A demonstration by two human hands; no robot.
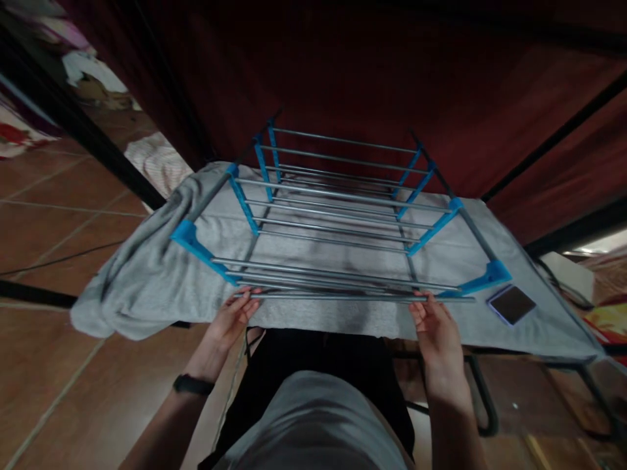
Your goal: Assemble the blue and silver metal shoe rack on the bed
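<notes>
A rack of grey metal rods (337,222) with blue plastic side pieces (196,241) lies on a grey cloth (147,274) spread over a low surface in front of me. My left hand (230,321) grips the nearest loose rod (343,297) near its left end, fingers curled on it. My right hand (434,326) grips the same rod near its right end. The rod lies level along the rack's front edge, between the two front blue corner pieces (484,277).
A dark phone (511,304) lies on the cloth right of the rack. Black metal frame bars (482,398) stand below the cloth at right. Brown tiled floor (53,222) spreads left, with a black cable across it. Dark red fabric hangs behind.
</notes>
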